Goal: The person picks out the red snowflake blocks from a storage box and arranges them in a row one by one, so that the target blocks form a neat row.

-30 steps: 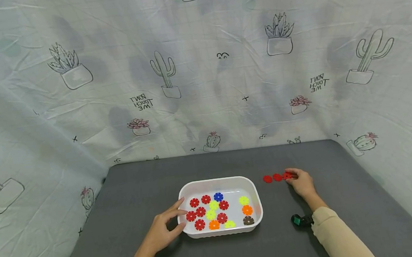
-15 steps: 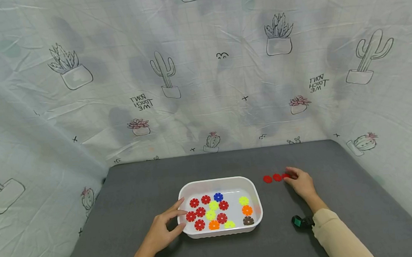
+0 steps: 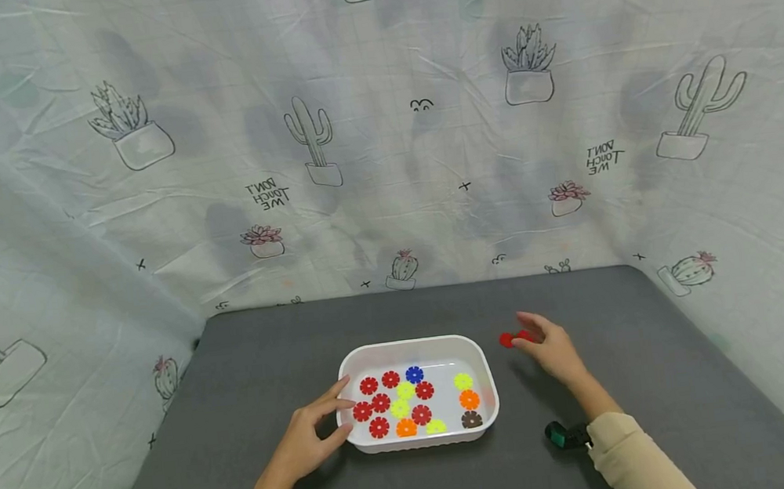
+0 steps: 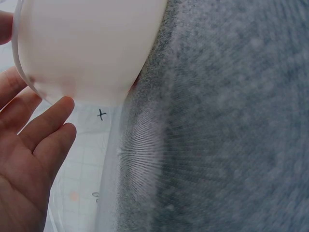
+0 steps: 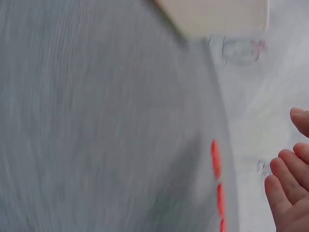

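apparently, a row is being laid, the red discs [image 3: 506, 340] just under the wide, seemingly empty right hand [image 3: 551, 346], so the next move likely calls for reaching left to the tray [image 3: 421, 442], which the loosely spread left hand [image 3: 310, 439] touches.

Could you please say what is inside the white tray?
The white tray holds seven red discs, four yellow discs, two orange discs, one blue disc and one brown disc. Its near rim partly hides one yellow, one orange.
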A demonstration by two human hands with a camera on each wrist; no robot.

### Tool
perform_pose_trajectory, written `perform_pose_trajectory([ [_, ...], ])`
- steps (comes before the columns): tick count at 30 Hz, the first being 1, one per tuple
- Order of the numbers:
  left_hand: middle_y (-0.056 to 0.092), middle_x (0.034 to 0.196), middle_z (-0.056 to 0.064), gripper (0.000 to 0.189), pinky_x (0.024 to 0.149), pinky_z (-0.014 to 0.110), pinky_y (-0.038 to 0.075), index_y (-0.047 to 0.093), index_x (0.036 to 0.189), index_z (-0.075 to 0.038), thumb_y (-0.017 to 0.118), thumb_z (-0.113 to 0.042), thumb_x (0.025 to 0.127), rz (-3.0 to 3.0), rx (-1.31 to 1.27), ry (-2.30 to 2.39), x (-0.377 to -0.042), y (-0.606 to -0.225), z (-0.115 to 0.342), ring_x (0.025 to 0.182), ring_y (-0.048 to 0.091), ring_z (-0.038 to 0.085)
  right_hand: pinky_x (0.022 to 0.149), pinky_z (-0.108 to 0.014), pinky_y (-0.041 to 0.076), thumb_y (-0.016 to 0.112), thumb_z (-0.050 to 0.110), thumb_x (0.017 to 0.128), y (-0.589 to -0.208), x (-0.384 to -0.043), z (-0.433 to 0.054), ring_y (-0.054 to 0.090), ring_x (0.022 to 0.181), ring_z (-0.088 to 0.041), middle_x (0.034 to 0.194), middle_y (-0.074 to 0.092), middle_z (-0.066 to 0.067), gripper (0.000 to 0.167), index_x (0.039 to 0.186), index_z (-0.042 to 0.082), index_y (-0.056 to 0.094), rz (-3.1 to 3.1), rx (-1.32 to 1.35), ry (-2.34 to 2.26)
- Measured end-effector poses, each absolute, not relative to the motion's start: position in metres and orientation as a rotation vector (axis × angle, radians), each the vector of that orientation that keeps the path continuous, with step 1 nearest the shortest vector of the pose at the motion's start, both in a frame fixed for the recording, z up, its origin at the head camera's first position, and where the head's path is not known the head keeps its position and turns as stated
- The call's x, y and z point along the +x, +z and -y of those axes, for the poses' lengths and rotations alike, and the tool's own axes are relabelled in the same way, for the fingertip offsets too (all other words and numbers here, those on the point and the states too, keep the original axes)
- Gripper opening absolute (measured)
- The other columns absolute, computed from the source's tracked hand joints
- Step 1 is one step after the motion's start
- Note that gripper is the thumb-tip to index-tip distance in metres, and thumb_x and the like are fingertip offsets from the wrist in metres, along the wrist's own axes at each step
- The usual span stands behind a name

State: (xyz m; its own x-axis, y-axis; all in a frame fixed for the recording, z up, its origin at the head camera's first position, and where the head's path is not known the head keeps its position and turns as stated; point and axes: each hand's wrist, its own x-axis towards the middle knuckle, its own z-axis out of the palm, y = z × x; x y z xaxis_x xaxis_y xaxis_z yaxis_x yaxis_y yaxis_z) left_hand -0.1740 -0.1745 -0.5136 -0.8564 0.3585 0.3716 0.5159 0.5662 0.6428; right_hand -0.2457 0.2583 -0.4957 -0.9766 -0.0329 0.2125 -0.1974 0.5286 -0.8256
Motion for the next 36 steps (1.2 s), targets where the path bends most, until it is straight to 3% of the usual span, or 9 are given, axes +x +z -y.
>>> perform_pose_trajectory([
  [15, 0.05, 0.142, 0.006, 0.026, 0.098, 0.051, 0.045, 0.071, 0.108, -0.012, 0.07, -0.018, 0.083, 2.616, -0.713, -1.183, -0.172, -0.511, 0.174, 0.127, 0.05, 0.027, 0.101, -0.05, 0.041, 0.067, 0.005, 0.086, -0.462, -0.221, -0.186, 0.048, 0.126, -0.038, 0.136, 0.051, -0.024, 0.052, 0.133, -0.002, 0.047, 2.433, 0.569, 1.693],
  [28, 0.05, 0.141, 0.004, 0.026, 0.098, 0.05, 0.045, 0.071, 0.108, -0.012, 0.071, -0.017, 0.082, 2.604, -0.721, -1.182, -0.173, -0.51, 0.173, 0.127, 0.051, 0.027, 0.104, -0.047, 0.041, 0.066, 0.007, 0.087, -0.469, -0.221, -0.143, 0.049, 0.126, -0.035, 0.135, 0.051, -0.023, 0.049, 0.132, -0.002, 0.048, 2.507, 0.646, 1.819],
  [36, 0.051, 0.141, 0.007, 0.025, 0.098, 0.049, 0.046, 0.071, 0.108, -0.012, 0.071, -0.017, 0.083, 2.597, -0.736, -1.185, -0.174, -0.512, 0.174, 0.126, 0.051, 0.028, 0.098, -0.045, 0.047, 0.066, 0.004, 0.086, -0.484, -0.232, -0.123, 0.057, 0.117, -0.035, 0.126, 0.059, -0.021, 0.041, 0.125, -0.002, 0.055, 2.648, 0.65, 1.741],
])
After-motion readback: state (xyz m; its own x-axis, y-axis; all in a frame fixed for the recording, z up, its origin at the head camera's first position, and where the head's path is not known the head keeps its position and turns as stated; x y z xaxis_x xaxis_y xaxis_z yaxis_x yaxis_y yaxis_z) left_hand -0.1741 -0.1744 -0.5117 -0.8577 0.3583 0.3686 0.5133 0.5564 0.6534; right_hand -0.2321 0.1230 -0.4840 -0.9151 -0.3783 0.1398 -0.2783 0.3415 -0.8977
